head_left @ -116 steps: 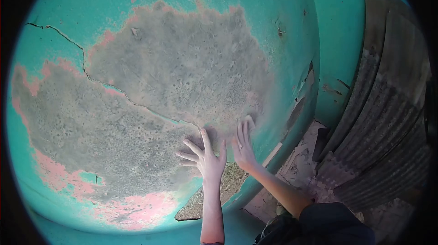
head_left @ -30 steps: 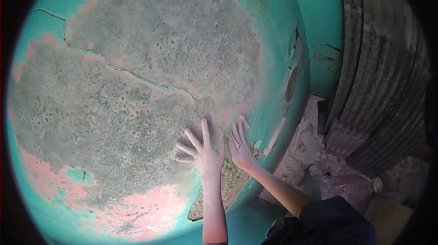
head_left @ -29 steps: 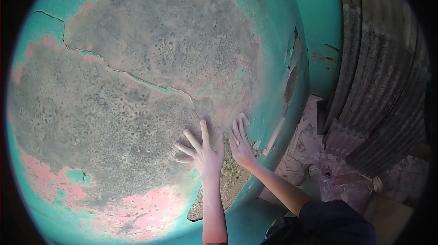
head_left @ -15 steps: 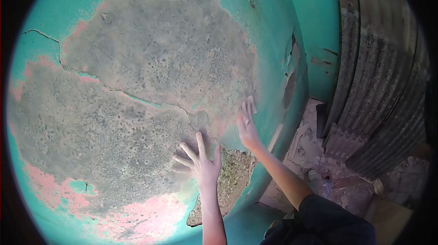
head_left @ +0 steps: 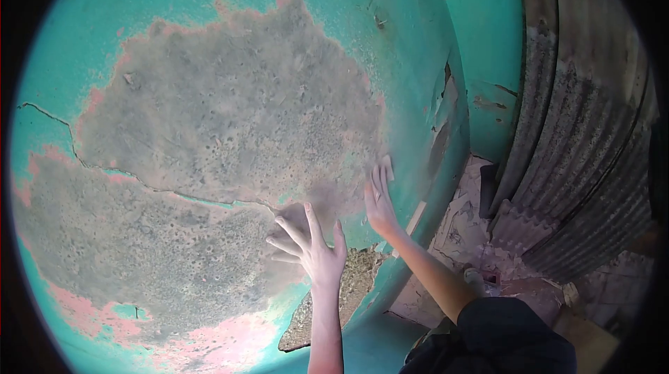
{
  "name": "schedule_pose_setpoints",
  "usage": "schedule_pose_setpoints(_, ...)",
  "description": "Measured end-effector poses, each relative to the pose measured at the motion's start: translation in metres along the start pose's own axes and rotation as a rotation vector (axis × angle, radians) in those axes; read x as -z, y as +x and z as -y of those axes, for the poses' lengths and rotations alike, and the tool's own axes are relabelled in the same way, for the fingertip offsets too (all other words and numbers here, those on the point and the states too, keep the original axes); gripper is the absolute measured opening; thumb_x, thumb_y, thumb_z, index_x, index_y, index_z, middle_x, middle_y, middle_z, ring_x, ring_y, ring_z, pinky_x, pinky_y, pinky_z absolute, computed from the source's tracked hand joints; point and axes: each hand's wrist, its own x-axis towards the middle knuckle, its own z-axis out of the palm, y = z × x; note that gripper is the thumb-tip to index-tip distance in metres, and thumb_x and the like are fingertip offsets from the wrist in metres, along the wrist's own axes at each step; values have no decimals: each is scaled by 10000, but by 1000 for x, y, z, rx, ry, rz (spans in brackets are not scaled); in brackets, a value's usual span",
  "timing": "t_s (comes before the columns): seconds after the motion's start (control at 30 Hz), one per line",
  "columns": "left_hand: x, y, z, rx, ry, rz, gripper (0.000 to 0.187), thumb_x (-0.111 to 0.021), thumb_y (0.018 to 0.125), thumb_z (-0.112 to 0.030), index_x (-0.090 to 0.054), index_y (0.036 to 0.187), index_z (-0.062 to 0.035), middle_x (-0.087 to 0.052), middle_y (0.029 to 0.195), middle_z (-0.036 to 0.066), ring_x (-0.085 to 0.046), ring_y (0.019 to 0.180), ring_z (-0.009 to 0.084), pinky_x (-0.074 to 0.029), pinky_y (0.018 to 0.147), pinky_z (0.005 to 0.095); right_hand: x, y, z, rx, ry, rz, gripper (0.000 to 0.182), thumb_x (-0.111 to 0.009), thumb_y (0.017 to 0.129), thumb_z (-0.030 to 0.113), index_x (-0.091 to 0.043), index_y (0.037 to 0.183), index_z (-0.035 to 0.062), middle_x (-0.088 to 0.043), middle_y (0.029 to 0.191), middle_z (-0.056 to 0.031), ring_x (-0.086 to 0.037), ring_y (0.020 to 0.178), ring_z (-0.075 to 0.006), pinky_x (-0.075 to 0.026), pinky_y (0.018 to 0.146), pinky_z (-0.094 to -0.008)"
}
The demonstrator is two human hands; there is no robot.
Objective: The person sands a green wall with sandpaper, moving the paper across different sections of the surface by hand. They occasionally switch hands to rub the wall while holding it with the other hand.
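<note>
A teal wall [head_left: 411,39] has a large worn grey patch [head_left: 230,95] edged in pink, with a long crack [head_left: 153,188] running across it. My left hand [head_left: 313,248] lies on the wall with its fingers spread, beside the lower end of the crack and above a rough hole [head_left: 338,290] in the plaster. To its right, my right hand [head_left: 380,200] presses a small pale piece [head_left: 388,167], perhaps sandpaper, against the wall at the patch's right edge. Its fingers are together and partly cover the piece.
Corrugated sheets [head_left: 585,137] lean at the right, past the wall's edge. Below them the floor [head_left: 453,234] is strewn with debris. Peeling paint [head_left: 439,130] shows along the wall's right side, and a small nail-like piece [head_left: 136,313] sits at the lower left.
The view has shifted, so the upper patch and crack sit lower and further left. Against the wall, both hands are slightly higher; my left hand stays spread and the pale piece stays under my right fingers.
</note>
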Motion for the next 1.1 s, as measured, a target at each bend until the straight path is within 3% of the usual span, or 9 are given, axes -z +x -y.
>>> schedule_pose_setpoints(0.17,-5,24,-25,52,-37,82,760,-598,914,-545,-280,1568,-321,69,1604,323,160,1318,742,7,906,898,11,-25,2,7,-241,261,612,-327,1080,323,-182,1547,-45,-71,1625,-277,-47,1518,-396,-167,1213,-415)
schedule_pose_setpoints(0.27,-8,29,-27,108,15,149,781,-608,891,-590,-290,1560,-344,57,1587,357,151,1284,776,-38,882,912,29,46,22,110,16,61,589,-309,1078,301,-189,1557,-20,-74,1627,-274,-40,1517,-411,-158,1206,-470)
schedule_pose_setpoints(0.37,-14,31,-28,145,37,164,829,-632,856,-631,-295,1556,-342,32,1570,389,136,1267,794,-79,856,921,31,55,24,112,53,47,579,-318,1076,293,-202,1561,-1,-89,1630,-261,-63,1517,-408,-166,1198,-490)
schedule_pose_setpoints(0.47,-30,28,-23,164,68,144,965,-631,812,-698,-194,1588,-329,129,1583,355,234,1324,708,26,904,894,27,12,9,150,-229,172,582,-343,1074,297,-217,1555,-5,-103,1629,-257,-100,1515,-392,-196,1194,-460)
schedule_pose_setpoints(0.57,-35,26,-21,163,31,117,983,-630,798,-720,-197,1588,-328,123,1585,355,222,1327,709,27,905,894,40,53,17,256,-321,96,573,-344,1074,290,-235,1548,-11,-116,1623,-267,-109,1511,-402,-180,1201,-442)
schedule_pose_setpoints(0.67,-39,25,-21,152,49,85,990,-625,795,-731,-192,1589,-330,119,1585,355,212,1331,710,31,908,892,60,121,54,186,-4,-41,568,-332,1072,298,-251,1547,-1,-138,1619,-267,-116,1511,-406,-156,1190,-529)
schedule_pose_setpoints(0.8,-30,30,-25,220,-36,198,992,-616,797,-739,-184,1591,-331,129,1586,350,210,1330,712,33,905,894,59,99,44,255,-42,-11,565,-337,1073,305,-258,1547,9,-160,1613,-267,-143,1503,-411,-173,1183,-534)
schedule_pose_setpoints(0.9,-34,27,-23,206,2,181,993,-605,800,-747,-177,1593,-328,131,1586,349,210,1327,715,28,899,897,58,89,38,226,-310,109,577,-357,1071,309,-253,1541,-9,-174,1605,-272,-169,1494,-408,-207,1183,-498)
schedule_pose_setpoints(1.1,-30,29,-27,224,4,203,999,-587,802,-762,-164,1595,-325,130,1585,351,196,1328,720,13,893,902,64,128,51,259,-19,-18,598,-355,1066,329,-238,1549,-6,-144,1614,-273,-140,1505,-401,-173,1190,-523)
